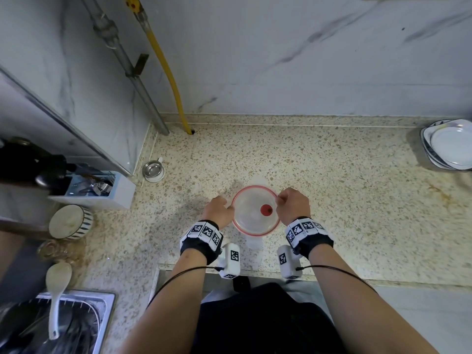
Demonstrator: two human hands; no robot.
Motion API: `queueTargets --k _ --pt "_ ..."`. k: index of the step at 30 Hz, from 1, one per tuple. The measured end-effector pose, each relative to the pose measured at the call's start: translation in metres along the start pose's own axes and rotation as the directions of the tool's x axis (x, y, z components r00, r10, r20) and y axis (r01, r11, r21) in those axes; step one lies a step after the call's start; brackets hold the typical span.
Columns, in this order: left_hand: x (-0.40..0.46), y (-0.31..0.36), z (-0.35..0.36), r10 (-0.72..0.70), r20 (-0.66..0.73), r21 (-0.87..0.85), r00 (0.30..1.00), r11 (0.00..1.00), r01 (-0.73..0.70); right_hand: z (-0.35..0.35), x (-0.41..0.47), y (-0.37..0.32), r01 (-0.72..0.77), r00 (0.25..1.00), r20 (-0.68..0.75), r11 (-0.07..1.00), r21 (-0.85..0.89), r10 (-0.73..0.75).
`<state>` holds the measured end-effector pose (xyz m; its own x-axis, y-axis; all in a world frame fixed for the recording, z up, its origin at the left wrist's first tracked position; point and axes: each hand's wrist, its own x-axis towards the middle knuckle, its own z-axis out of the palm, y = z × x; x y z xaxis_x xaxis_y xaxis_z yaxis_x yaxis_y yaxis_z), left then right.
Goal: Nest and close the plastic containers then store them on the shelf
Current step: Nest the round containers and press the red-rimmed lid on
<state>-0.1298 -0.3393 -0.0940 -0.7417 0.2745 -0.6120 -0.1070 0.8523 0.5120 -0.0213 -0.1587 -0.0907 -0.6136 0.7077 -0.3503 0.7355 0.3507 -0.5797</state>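
A round clear plastic container (249,213) with a pink-rimmed lid and a red valve stands on the speckled counter near its front edge. Clear latch tabs stick out at its far and near sides. My left hand (219,211) is curled against the container's left edge, fingers on the rim. My right hand (292,205) grips the right edge, thumb and fingers pinched on the lid's rim. Both wrists carry marker bands. Whether smaller containers sit inside cannot be made out.
White plates (449,145) are stacked at the counter's far right. A small steel cup (153,170), a utensil caddy (94,187) and a striped bowl (70,222) stand to the left. A sink (101,318) with a white ladle lies at the lower left. Pipes run down the back wall.
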Motion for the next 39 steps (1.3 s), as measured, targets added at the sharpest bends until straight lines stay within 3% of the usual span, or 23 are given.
queueTargets --k 12,23,30,35,39 --pt "0.001 0.008 0.010 0.033 -0.071 -0.089 0.997 0.995 -0.040 0.003 0.004 0.000 -0.076 0.996 -0.040 0.997 -0.029 0.075" --pt "0.006 0.010 0.009 0.024 -0.016 -0.193 1.000 0.981 -0.027 -0.003 0.015 0.004 -0.051 0.999 0.014 0.991 -0.121 0.053" --pt "0.002 0.010 0.013 0.034 -0.052 -0.158 0.998 0.987 -0.042 -0.001 0.012 0.004 -0.088 0.996 -0.018 0.988 -0.127 0.086" --pt "-0.004 0.016 0.014 0.000 -0.162 -0.114 0.987 0.993 -0.018 -0.001 0.014 0.004 -0.107 0.994 -0.009 0.986 -0.130 0.107" --pt "-0.006 0.025 0.014 0.018 -0.166 -0.053 0.986 0.998 -0.027 0.000 0.013 0.003 -0.092 0.996 -0.033 0.974 -0.206 0.087"
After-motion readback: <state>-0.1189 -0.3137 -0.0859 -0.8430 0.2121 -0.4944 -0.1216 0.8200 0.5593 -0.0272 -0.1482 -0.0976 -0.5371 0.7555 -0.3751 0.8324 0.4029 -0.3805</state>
